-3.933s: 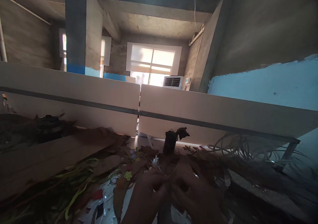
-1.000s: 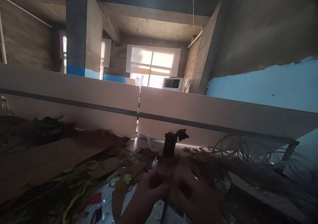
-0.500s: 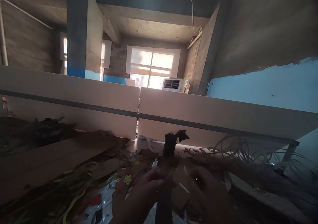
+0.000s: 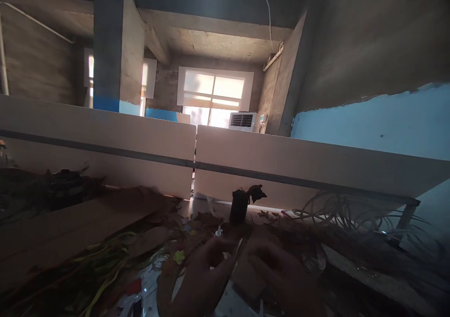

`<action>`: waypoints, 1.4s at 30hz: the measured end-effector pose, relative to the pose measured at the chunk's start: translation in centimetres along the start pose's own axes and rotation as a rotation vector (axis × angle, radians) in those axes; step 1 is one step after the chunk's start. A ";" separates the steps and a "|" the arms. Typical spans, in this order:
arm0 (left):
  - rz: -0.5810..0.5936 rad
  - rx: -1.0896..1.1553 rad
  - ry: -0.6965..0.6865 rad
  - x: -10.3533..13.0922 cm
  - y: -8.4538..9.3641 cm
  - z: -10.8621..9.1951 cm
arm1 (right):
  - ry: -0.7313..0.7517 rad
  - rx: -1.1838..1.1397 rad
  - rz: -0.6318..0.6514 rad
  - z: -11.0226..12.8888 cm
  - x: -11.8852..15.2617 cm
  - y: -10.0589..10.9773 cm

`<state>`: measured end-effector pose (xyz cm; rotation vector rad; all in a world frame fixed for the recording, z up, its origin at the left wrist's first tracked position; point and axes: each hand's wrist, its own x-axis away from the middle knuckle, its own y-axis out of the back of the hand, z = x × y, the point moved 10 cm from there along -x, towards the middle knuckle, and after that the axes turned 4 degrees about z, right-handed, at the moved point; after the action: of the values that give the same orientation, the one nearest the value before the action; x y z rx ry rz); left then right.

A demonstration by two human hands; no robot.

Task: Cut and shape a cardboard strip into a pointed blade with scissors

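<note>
The scene is dim. My left hand (image 4: pixel 206 275), fingers curled and closed, grips a thin dark brown piece (image 4: pixel 236 256) that stands on edge with a light rim; its material is unclear. My right hand (image 4: pixel 286 272) is closed to its right, fingertips bent inward beside a flat brown piece (image 4: pixel 248 272). Whatever those fingertips hold is hidden. Just beyond my left hand is a small white bottle with a nozzle (image 4: pixel 218 232). A yellow flower-shaped piece (image 4: pixel 179 257) lies to its left.
A dark cylinder (image 4: pixel 239 207) with a cat-head-shaped piece (image 4: pixel 258 193) stands behind my hands. Coiled pale tubing (image 4: pixel 333 214) lies at right, yellow-green strips (image 4: pixel 105 284) at left, brown scraps around. A pale partition (image 4: pixel 246 143) runs across the back.
The dark strip in my left hand has turned from broad side to thin edge. My right hand has shifted left, closer to it. The white sliver between the hands no longer shows.
</note>
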<state>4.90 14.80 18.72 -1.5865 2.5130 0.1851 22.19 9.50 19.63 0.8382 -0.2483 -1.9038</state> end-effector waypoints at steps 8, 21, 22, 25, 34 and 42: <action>-0.174 -0.275 -0.468 1.3 0.1 -2.5 | -0.026 -0.013 -0.029 1.3 0.3 -0.5; -0.184 -0.685 -0.719 3.0 -1.0 -4.7 | -0.055 0.052 -0.060 0.1 0.2 -0.1; -0.180 -0.693 -0.714 3.0 -1.1 -4.7 | -0.041 0.046 -0.074 0.1 0.3 -0.1; -0.177 -0.721 -0.710 3.0 -1.3 -4.8 | -0.005 0.041 -0.087 0.3 0.3 -0.2; -0.170 -0.719 -0.656 2.6 -1.3 -4.7 | 0.075 0.045 -0.036 1.5 -0.2 0.3; -0.166 -0.687 -0.572 2.1 -0.9 -3.8 | -0.001 0.076 -0.085 1.9 0.6 -0.1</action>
<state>4.53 11.81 21.96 -1.6075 1.9417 1.3761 20.73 8.70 20.74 0.9113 -0.2908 -1.9841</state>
